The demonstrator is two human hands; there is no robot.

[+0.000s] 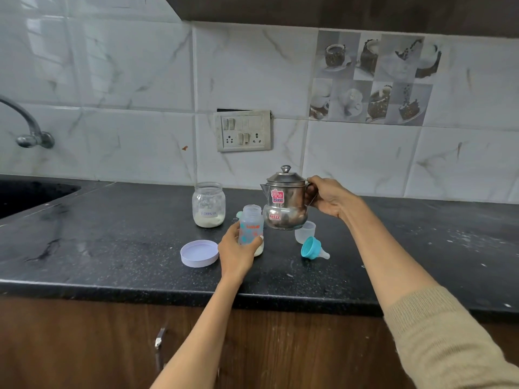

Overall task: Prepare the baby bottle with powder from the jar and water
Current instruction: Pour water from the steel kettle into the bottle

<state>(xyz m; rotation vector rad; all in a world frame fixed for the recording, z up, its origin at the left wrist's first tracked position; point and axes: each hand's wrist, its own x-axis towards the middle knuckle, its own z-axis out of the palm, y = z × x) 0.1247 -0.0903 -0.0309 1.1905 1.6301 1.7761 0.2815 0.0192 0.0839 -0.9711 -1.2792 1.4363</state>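
The open baby bottle (250, 224) stands on the black counter (112, 242) with white powder at its bottom. My left hand (234, 249) is wrapped around its lower part. My right hand (327, 199) holds a lidded steel kettle (285, 202) by the handle, lifted just above the counter, with its spout close to the bottle's mouth. The open glass powder jar (208, 204) stands behind and to the left of the bottle. Its lilac lid (199, 253) lies upside down to the left of my hand.
A teal ring with the teat (313, 248) lies on its side right of the bottle, next to a clear cap (305, 231). A small teal piece (239, 214) shows behind the bottle. A sink (28, 196) and tap (31, 130) are far left; a wall socket panel (243, 130) is behind.
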